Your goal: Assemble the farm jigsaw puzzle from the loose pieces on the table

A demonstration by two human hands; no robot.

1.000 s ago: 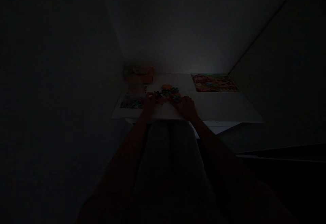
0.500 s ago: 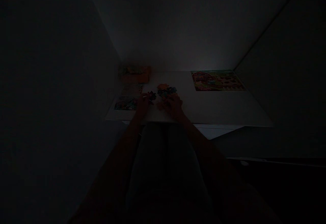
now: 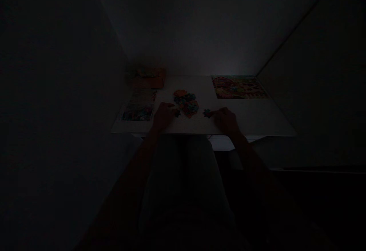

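The right hand [image 3: 227, 120] is touching a small teal knobbed jigsaw piece [image 3: 207, 112], right of a multicoloured jigsaw heap [image 3: 186, 102] on the white tabletop [image 3: 246, 117]; the left hand [image 3: 163, 116] is nearing a dark jigsaw piece [image 3: 177, 113]; whether fingers are gripping, I cannot tell

Dark greyish trousers [image 3: 200, 167] are worn, the forearms [image 3: 137, 161], left hand [image 3: 162, 116] and right hand [image 3: 227, 120] bare

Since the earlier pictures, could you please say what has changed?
The right hand has moved rightward, away from the puzzle pile, with a bluish piece now at its fingertips. The left hand stays left of the pile; the box and picture sheet stay put.
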